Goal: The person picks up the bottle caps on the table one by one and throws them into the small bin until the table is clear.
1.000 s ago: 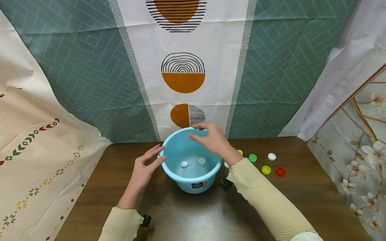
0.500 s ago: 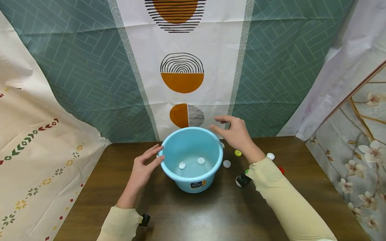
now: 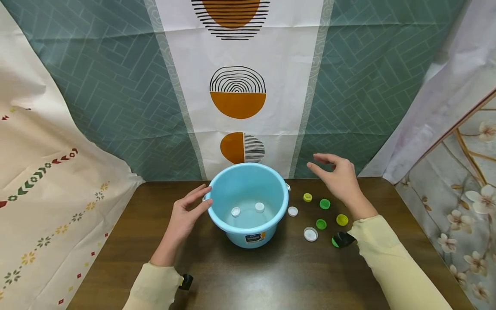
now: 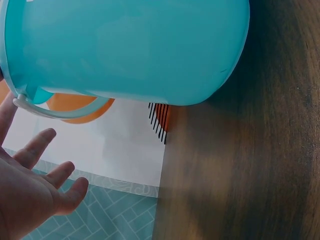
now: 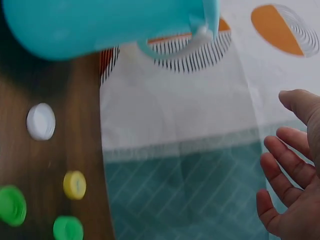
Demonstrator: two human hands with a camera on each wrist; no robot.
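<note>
A light blue plastic bucket (image 3: 248, 183) stands upright on the table, with one white bottle cap (image 3: 235, 212) and another white cap (image 3: 259, 207) on its bottom. My left hand (image 3: 185, 215) rests at the bucket's left rim; its fingers are spread in the left wrist view. Raised over the table to the right of the bucket is my right hand (image 3: 341, 183), fingers loosely bent and holding nothing. Below it lie a yellow cap (image 3: 307, 197), a green cap (image 3: 324, 204) and another yellow cap (image 3: 342, 220).
Beside the bucket lies a white cap (image 3: 292, 211). Nearer are a green cap (image 3: 321, 224), a larger white lid (image 3: 311, 234) and a green cap (image 3: 335, 242) partly hidden by the wrist camera. A printed cloth (image 3: 178, 129) hangs behind the dark wooden table (image 3: 232, 280).
My right hand has moved right, from above the bucket to over the caps, which uncovers several of them. My left hand has stayed at the rim.
</note>
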